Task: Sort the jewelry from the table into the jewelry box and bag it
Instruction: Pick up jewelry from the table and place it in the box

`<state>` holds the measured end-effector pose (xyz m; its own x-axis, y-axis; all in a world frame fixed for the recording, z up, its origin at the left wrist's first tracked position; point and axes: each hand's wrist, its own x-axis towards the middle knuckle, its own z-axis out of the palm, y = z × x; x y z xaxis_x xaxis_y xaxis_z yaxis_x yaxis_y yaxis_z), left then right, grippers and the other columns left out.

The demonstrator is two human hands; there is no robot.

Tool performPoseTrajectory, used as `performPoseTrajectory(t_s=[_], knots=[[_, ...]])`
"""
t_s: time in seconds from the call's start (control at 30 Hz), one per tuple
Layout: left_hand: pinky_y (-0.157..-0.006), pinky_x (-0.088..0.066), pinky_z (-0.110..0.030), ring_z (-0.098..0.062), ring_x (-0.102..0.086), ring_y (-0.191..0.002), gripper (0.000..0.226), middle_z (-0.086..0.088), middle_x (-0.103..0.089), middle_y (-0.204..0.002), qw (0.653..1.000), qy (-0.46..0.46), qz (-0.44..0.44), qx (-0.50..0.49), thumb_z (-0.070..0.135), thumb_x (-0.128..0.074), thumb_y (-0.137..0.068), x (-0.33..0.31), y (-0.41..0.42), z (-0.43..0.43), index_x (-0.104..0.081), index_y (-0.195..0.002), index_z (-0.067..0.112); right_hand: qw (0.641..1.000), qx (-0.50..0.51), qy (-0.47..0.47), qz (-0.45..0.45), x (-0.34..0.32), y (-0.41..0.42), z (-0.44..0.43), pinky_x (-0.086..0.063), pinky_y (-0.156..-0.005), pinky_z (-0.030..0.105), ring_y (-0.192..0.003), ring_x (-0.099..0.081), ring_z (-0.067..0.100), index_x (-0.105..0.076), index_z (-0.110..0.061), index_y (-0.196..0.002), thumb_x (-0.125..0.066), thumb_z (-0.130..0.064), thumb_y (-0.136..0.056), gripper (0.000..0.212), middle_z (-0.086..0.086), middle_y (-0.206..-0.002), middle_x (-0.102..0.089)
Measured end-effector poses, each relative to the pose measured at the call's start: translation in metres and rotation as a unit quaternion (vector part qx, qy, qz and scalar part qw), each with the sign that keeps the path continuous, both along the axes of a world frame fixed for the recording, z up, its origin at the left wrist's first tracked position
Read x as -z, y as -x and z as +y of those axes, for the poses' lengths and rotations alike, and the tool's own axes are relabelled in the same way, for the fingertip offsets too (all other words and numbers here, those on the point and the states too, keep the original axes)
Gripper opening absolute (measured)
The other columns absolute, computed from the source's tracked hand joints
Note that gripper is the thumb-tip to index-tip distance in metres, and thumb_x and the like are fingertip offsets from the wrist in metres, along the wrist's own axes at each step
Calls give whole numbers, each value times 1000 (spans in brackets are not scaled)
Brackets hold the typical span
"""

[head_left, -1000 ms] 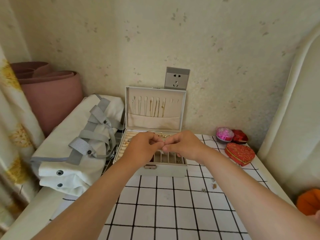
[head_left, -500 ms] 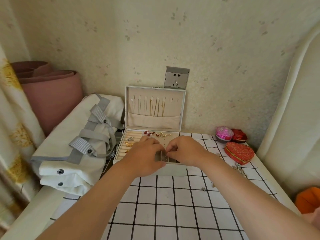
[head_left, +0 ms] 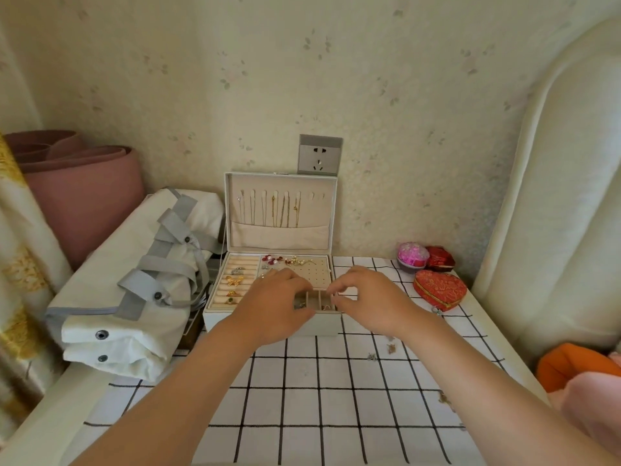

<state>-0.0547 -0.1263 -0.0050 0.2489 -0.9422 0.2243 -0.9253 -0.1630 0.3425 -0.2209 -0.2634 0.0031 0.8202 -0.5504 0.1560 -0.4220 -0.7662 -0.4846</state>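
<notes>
Both hands are over the front of the open jewelry box, which sits on the checked table against the wall. My left hand is knuckles-up with its fingers curled down over the box's front edge. They cover whatever is under them, so I can't tell whether I've got anything pinched there.

My right hand is just beside it, fingers bent, tips hovering at the small divided compartments that show in the gap between my hands. Anything between those fingertips is too small to make out.

Past my left knuckles are the ring rolls holding gold pieces, and past both hands lies the earring panel with red and pearl bits along its far edge. Thin chains hang in the upright lid.

Left of my left wrist is the white bag with grey straps, folded flat. Right of my right hand is a red heart-shaped box. Near my right forearm, tiny loose pieces lie on the cloth, too blurred to name.
</notes>
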Motion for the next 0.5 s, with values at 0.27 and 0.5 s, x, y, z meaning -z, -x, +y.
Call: performPoseTrajectory(t_s=[0.27,0.5], knots=[[-100,-40,-27,-7,-45,-114,34,12,-55,-119,996,61,48,41,32,-60,-95,1,48,-28,-58,-129,31,989,130,-53,-38,12,87,-58,-49,-94,26,-103,-62,2,-72,-37,-104,-67,-25,-93,17,-21,-102,-67],[-96,-42,-22,-4,-48,-106,31,13,-57,-116,990,64,98,73,26,-58,-96,26,108,-73,-59,-127,28,981,183,-67,12,33,132,-91,-49,-95,26,-108,-62,8,-71,-35,-116,-61,-23,-97,25,-11,-123,-67]])
